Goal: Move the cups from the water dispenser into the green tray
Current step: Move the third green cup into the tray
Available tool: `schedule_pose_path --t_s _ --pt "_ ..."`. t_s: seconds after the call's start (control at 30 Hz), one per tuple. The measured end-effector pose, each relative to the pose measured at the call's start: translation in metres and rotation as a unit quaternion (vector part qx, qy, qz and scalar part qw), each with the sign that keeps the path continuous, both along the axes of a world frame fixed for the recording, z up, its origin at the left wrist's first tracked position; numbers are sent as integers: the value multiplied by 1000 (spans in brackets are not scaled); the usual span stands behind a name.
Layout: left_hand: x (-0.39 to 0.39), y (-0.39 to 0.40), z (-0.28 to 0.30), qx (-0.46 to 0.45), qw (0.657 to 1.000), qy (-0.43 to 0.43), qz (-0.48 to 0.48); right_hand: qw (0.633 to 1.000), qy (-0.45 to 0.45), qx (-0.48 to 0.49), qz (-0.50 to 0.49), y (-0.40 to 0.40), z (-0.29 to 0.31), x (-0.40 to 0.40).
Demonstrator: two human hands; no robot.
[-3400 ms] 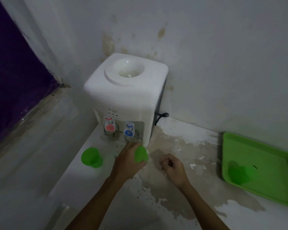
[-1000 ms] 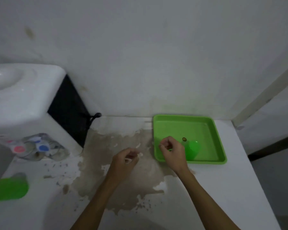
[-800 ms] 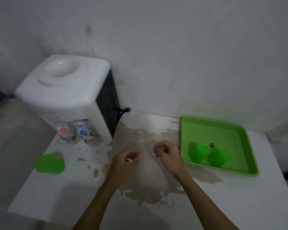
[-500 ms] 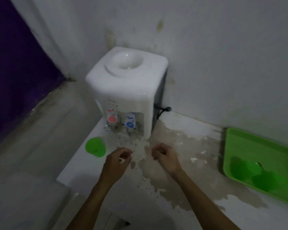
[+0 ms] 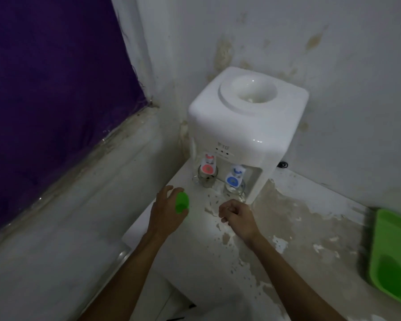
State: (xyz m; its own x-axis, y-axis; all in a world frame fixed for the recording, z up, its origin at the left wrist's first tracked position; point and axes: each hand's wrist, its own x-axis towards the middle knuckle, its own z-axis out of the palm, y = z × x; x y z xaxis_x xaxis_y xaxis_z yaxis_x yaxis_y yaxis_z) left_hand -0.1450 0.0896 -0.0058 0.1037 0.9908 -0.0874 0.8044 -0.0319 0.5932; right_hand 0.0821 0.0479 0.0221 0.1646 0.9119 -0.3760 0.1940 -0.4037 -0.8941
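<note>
Left hand (image 5: 166, 212) wraps the green cup (image 5: 182, 202); right hand (image 5: 237, 215) curled empty. Grip firmly, lift upright, carry right to the tray (image 5: 389, 256).

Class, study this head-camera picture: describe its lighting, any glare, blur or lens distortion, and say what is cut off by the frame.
Head view: dim, flat light; small glare streak on the water dispenser; the green cup at the left hand is motion-smeared; wide-angle bending curves the wall edges; the green tray is cropped at the right edge, soft; the right hand is fairly sharp.
</note>
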Motion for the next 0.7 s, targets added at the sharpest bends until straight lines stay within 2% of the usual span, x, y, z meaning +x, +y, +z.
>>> schedule_pose_path --t_s 0.17,0.4,0.6,0.7 --pt "3 10 -10 -61 997 23 -40 1000 -5 -1 0 2 0 -2" --pt "12 9 -7 -26 997 28 -63 1000 -8 -3 -28 -18 -7 19" --pt "58 -5 20 -11 993 -38 -115 998 13 -15 -66 -46 -16 53" --pt "95 -21 39 2 984 -79 -159 991 41 -28 -124 -63 -17 69"
